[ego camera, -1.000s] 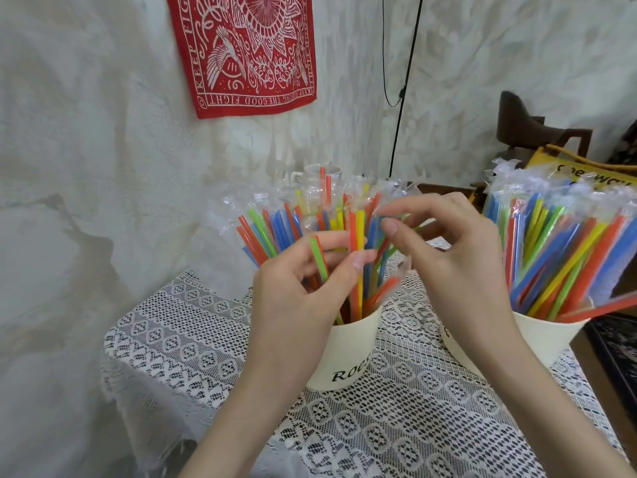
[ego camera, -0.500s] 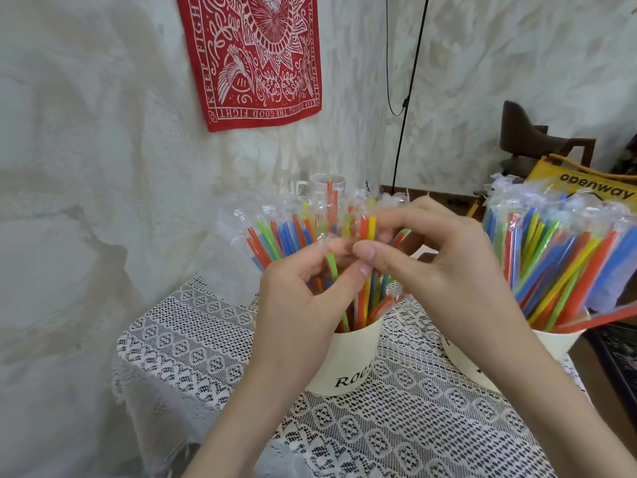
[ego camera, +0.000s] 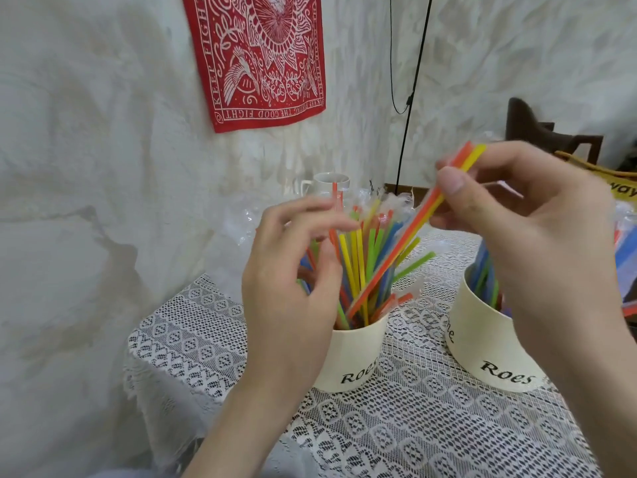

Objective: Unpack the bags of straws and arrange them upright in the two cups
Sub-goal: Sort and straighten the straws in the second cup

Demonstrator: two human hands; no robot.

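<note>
Two cream cups marked "Roes" stand on the lace cloth. The left cup [ego camera: 355, 353] holds several coloured wrapped straws [ego camera: 362, 250] fanned upward. The right cup [ego camera: 482, 343] also holds straws, mostly hidden by my right forearm. My right hand [ego camera: 537, 232] pinches an orange and a yellow straw [ego camera: 413, 229] between thumb and fingers, raised at a slant with their lower ends still inside the left cup. My left hand [ego camera: 293, 281] hovers in front of the left cup's straws, fingers loosely spread, gripping nothing that I can see.
A white lace tablecloth [ego camera: 396, 436] covers the small table, whose left edge drops off near the wall. A white mug [ego camera: 331, 182] stands behind the left cup. A red bandana [ego camera: 262, 56] and black cord [ego camera: 410, 98] hang on the wall. A dark chair [ego camera: 537, 132] is at the far right.
My right hand has lifted up and to the right, drawing the orange and yellow straws partway out of the bunch. My left hand has let go and opened.
</note>
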